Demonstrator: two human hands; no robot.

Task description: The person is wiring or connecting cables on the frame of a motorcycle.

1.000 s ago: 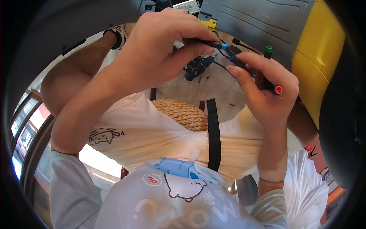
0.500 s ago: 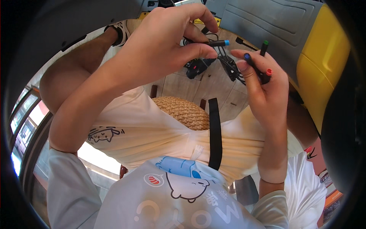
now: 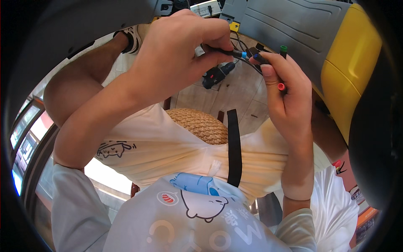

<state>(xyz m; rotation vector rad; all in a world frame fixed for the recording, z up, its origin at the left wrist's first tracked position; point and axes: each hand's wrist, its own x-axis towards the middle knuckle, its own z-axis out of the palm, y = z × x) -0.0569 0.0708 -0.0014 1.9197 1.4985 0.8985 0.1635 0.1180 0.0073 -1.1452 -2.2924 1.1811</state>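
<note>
1. Pinching a black cylindrical connector with a light-blue end (image 3: 238, 54) in the left hand (image 3: 176, 48), upper centre of frame. Thumb and fingers closed on it; tip points right.
2. Right hand (image 3: 291, 82), right of upper centre: thumb and index finger gripping a black cylindrical connector with a dark-blue end (image 3: 261, 58), tip toward the left one.
3. Same hand also carries a black connector with a green end (image 3: 283, 49), poking up past the fingers, and one with a red end (image 3: 281, 87), showing lower, by the base of the thumb. Most of both bodies hidden by the hand; can't tell how firmly they're held.
4. Status: light-blue and dark-blue ends face each other, close, small gap between. Lined up roughly, not joined. Nothing visible plugged into green or red ends either. So: both parts in hand and brought near, no connection made that I can see.
5. Thin black cables (image 3: 253, 64) run behind the hands, upper centre; can't trace which goes to which connector.
6. Around: black tool with a red mark (image 3: 217, 76) on the grey wood-plank floor (image 3: 239, 94) below the hands; silver box (image 3: 205, 8) at top centre; grey ribbed panel (image 3: 289, 21) upper right; glossy yellow panel (image 3: 357, 59) at right edge.
</note>
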